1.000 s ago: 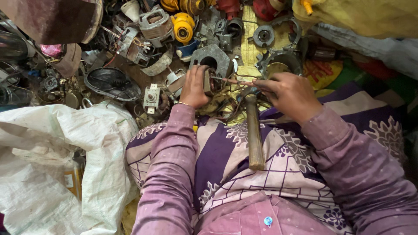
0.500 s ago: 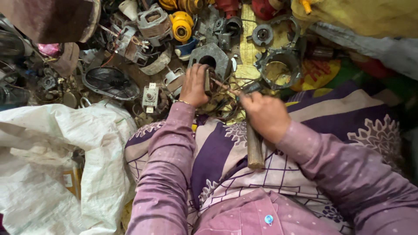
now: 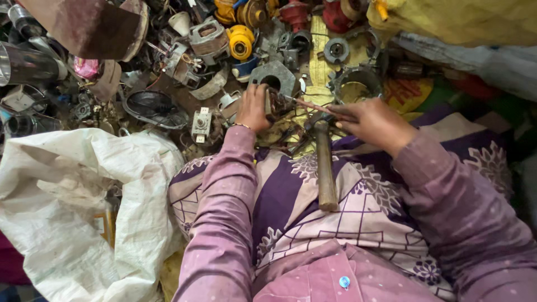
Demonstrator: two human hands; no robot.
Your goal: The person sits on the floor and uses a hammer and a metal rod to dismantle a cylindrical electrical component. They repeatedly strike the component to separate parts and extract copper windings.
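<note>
Prying looks like the step in hand: the left hand (image 3: 253, 109) is closed around a small motor part (image 3: 274, 103) beyond the lap, while the right hand (image 3: 373, 122) pinches a thin rod (image 3: 313, 106) whose tip meets it. Firm bracing seems needed next. A hammer (image 3: 323, 165) lies on the lap (untouched). The white sack (image 3: 72, 196) hides its contents.
</note>
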